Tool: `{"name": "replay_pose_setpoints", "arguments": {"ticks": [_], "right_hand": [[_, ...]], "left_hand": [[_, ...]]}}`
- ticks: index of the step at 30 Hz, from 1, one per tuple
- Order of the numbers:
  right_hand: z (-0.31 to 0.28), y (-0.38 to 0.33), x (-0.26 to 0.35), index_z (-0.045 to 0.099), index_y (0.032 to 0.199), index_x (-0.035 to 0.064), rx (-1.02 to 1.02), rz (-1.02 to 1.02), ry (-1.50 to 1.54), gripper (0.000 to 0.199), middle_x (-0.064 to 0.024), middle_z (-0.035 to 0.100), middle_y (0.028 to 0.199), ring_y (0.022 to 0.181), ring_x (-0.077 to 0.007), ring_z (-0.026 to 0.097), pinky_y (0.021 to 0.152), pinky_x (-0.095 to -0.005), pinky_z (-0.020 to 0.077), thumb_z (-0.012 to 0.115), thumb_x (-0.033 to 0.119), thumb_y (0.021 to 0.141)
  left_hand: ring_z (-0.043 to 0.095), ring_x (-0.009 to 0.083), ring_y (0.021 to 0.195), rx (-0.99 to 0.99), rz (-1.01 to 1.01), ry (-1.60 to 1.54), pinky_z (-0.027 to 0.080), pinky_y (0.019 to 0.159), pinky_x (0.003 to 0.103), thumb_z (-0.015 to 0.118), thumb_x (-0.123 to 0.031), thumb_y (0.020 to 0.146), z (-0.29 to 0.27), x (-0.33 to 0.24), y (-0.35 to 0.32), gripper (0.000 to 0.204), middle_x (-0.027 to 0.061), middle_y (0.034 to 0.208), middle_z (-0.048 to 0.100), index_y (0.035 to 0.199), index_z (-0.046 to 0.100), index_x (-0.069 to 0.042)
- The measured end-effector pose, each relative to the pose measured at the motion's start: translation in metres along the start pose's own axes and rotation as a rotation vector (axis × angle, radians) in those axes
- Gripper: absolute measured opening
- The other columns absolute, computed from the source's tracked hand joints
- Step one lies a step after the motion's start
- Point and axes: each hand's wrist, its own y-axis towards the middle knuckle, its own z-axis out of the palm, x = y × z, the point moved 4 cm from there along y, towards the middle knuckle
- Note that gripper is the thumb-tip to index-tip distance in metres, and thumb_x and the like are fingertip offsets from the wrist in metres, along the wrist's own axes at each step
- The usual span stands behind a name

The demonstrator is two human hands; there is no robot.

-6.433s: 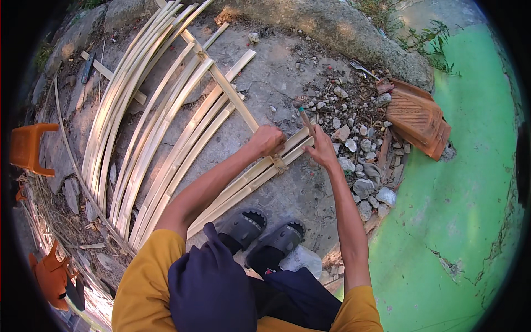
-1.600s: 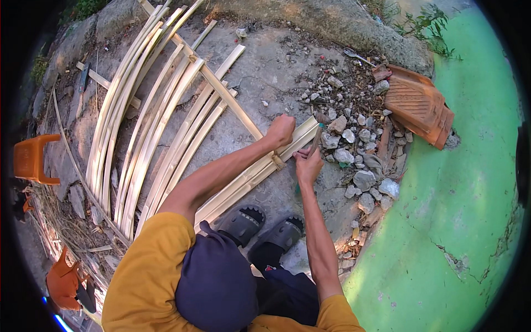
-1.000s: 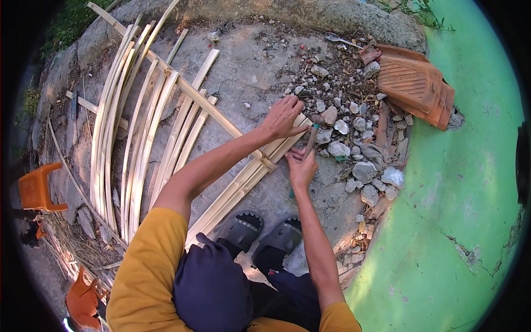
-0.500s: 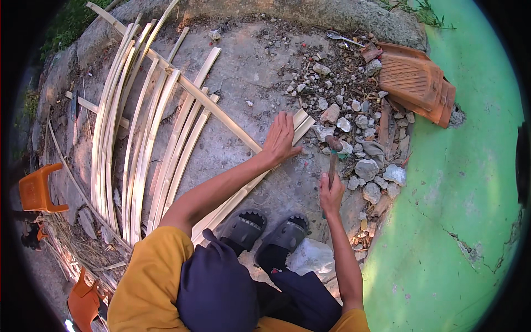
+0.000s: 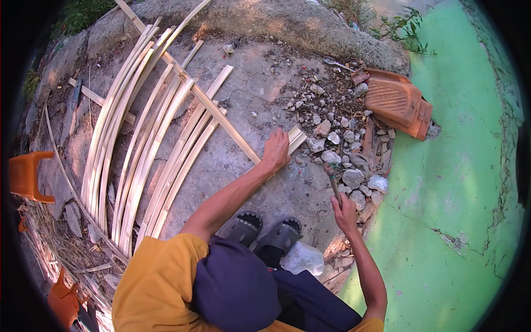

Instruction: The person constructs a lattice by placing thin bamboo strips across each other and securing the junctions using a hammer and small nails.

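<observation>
My left hand (image 5: 276, 148) is closed over a pale bamboo strip (image 5: 297, 138) near its far end, the fingers curled and partly hiding it. That end sticks out to the right of the hand, with a split or concave face. In my right hand (image 5: 344, 214) is a hammer (image 5: 335, 185), gripped by its wooden handle. Its dark head points away from me, low over the rubble and apart from the strip. Left of my hands, several long bamboo strips (image 5: 146, 152) lie side by side across a crosswise strip (image 5: 224, 123).
Broken stones (image 5: 353, 178) and dirt lie right of the strip end. Beyond them are an orange-brown plastic piece (image 5: 395, 102) and a green painted surface (image 5: 442, 221). A rock ledge (image 5: 265, 25) bounds the far side. Orange plastic chairs (image 5: 27, 176) stand at the left.
My left hand has drawn its fingers together over the strip. My right hand has shifted with the hammer, whose head is now lower in view. The whole view has also turned.
</observation>
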Motion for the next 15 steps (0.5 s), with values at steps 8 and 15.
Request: {"name": "replay_pose_setpoints", "arguments": {"ticks": [8,15], "right_hand": [[-0.078,0.018,0.048,0.055,0.089,0.0008,-0.033,-0.066,-0.156,0.032,-0.0091,0.055,0.061,0.054,-0.0213,0.054,0.055,-0.0397,0.0427,0.058,0.027,0.106],[-0.101,0.089,0.139,0.051,0.093,0.0008,0.069,-0.184,-0.313,0.033,-0.0213,0.060,0.073,0.070,-0.0421,0.063,0.064,-0.0504,0.0445,0.059,0.030,0.106]], "left_hand": [[0.060,0.0337,0.111,-0.116,0.033,0.033,0.060,0.083,0.042,0.088,-0.016,0.064,-0.002,0.005,-0.012,0.060,0.0173,0.117,0.056,0.113,0.059,0.003],[0.061,0.0325,0.108,-0.193,0.055,-0.003,0.059,0.084,0.042,0.081,-0.011,0.069,0.010,0.020,-0.021,0.046,0.0162,0.114,0.057,0.109,0.063,0.003]]}}
